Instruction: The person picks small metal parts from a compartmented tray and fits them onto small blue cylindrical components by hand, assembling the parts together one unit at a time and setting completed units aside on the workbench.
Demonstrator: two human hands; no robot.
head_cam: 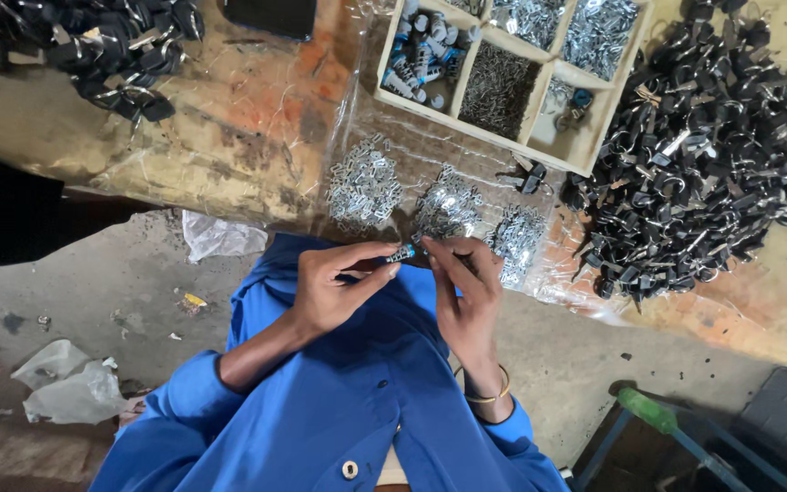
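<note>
Between both hands, small blue-tipped metal part [403, 252], left hand [334, 287] pinching it, right hand [466, 292] pinching too

Beyond the wooden tray [585, 155], the big heap of black parts [712, 155] runs off the right edge; the tray's far compartments are cut off at the top.

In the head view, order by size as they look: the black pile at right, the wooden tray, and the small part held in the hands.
1. black pile
2. wooden tray
3. small part
</note>
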